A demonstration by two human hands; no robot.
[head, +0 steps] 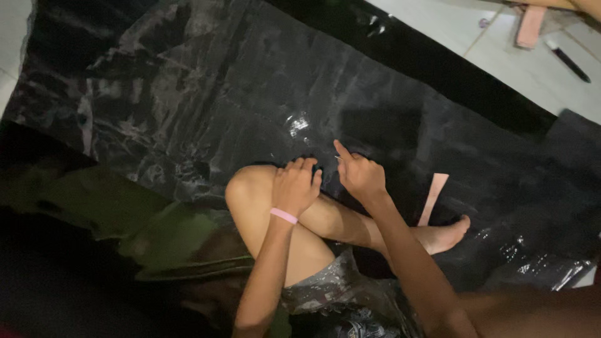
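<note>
Black plastic sheet (pixel 250 81) under hands (pixel 325 178), pink strip (pixel 433 199) beside

The scene is dim and grainy, with the lower left sunk in deep shadow. Soft glare streaks the black plastic sheet (pixel 206 94), brightest at a small glint near its middle. The pale floor tiles (pixel 532 69) at top right are best lit, and edges look slightly blurred.

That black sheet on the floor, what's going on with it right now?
A person sits on the floor with one knee bent up, over a wide, shiny black sheet spread across pale tiles. The left hand rests on the knee; a pink band circles that wrist. The right hand hovers just above the sheet with its index finger stretched out, holding nothing visible. A pink strip lies on the sheet near the bare foot. A dark pen lies on the tiles.
</note>
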